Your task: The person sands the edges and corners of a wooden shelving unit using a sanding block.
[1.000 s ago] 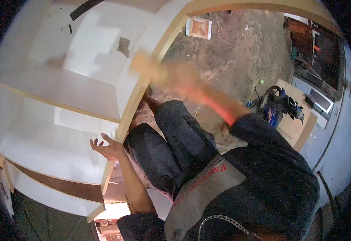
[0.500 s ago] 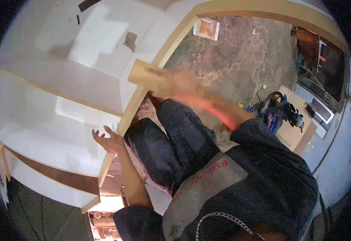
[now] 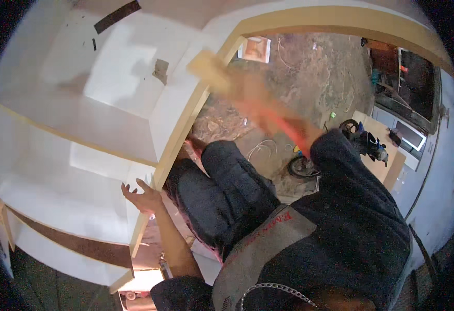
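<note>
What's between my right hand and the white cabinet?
In the head view, a blurred tan block, gripped by the right hand; whether it touches the cabinet is unclear.

stained floor (image 3: 315,78), perhaps concrete; pale wall (image 3: 441,173)

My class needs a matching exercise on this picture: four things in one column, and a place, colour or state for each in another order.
Things:
1. Left hand
2. Right hand
3. Dark strip
4. Neck chain

Descriptions:
A. Silver-coloured
B. Gripping a tan block
C. Open, beside the white cabinet
D. At the picture's upper left

Pairs: 1-C, 2-B, 3-D, 4-A
</note>
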{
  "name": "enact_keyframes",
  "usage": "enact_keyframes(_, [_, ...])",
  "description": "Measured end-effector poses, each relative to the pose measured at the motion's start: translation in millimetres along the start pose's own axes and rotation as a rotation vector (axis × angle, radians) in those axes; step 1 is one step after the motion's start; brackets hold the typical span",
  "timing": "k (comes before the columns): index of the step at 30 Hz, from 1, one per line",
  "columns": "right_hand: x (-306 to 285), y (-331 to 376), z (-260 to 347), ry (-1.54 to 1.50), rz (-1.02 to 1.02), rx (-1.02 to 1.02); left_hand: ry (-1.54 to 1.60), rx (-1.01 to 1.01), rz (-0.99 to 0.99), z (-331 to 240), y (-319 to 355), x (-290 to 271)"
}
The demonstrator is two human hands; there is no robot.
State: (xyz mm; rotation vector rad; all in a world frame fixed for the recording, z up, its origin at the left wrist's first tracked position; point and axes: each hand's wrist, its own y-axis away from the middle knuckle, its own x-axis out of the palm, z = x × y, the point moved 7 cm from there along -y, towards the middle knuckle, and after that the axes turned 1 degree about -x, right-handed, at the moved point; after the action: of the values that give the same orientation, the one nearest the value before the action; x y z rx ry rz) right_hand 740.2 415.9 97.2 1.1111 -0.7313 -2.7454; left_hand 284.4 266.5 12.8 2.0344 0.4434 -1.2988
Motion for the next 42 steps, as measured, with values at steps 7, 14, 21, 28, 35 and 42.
enact_keyframes(7, [-9.2, -7.1, -32.0, 0.258, 0.142, 0.163, 0.006, 0.008, 0.058, -5.9, -2.3, 9.9])
enact_keyframes(14, [-16.5, -13.2, -5.9, 0.142, 0.020, 0.184, 0.001, -0.009, 0.069, 2.4, -2.6, 2.6])
enact_keyframes(21, [-19.0, 3.5, 28.6, -0.164, 0.513, 0.505, -0.016, 0.020, 0.080, -1.7, 3.3, -5.5])
enact_keyframes(28, [56.5, 27.6, 14.5, 0.197, 0.092, 0.091, 0.001, -0.010, 0.126, -3.0, 2.8, -6.8])
enact_keyframes(35, [98.3, 74.6, 60.4, 0.340, 0.016, -0.028, -0.007, 0.083, 0.088, 0.8, -3.9, -4.7])
enact_keyframes(42, [29.2, 33.0, 20.7, 0.058, -0.133, 0.144, 0.026, 0.087, 0.072, -16.6, 6.5, -4.2])
